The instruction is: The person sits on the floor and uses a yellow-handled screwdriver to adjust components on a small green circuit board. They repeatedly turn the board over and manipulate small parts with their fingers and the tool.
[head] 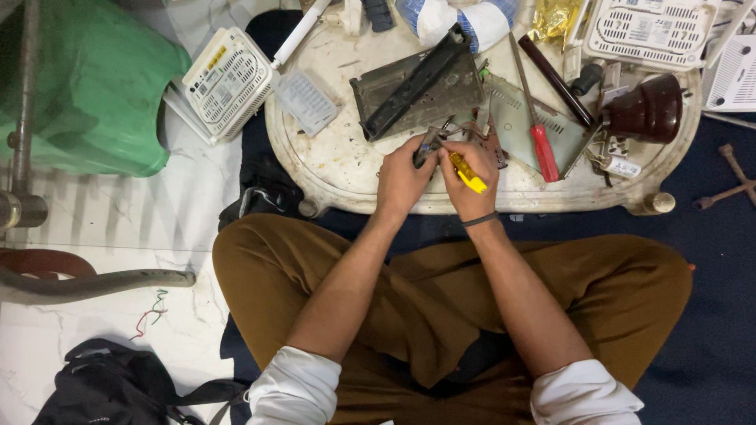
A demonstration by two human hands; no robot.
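Note:
I sit cross-legged at a low white table [331, 169]. My left hand [402, 179] grips a small dark metal part [428, 145] at the table's near edge. My right hand [467, 179] is closed around a yellow-handled screwdriver [469, 175], its tip pointing at that part. Both hands touch each other. Just beyond them lies a brown circuit board [492, 145] with wires, partly hidden by my right hand. A dark, dusty open device casing [416, 85] lies further back.
A red-handled screwdriver [542, 149], a dark-handled tool [555, 79] and a dark brown rounded housing [647, 110] lie to the right. White vented router boxes [228, 83] [650, 31] sit at left and back right. A green plastic stool [94, 86] stands left; a black bag [110, 389] lies near left.

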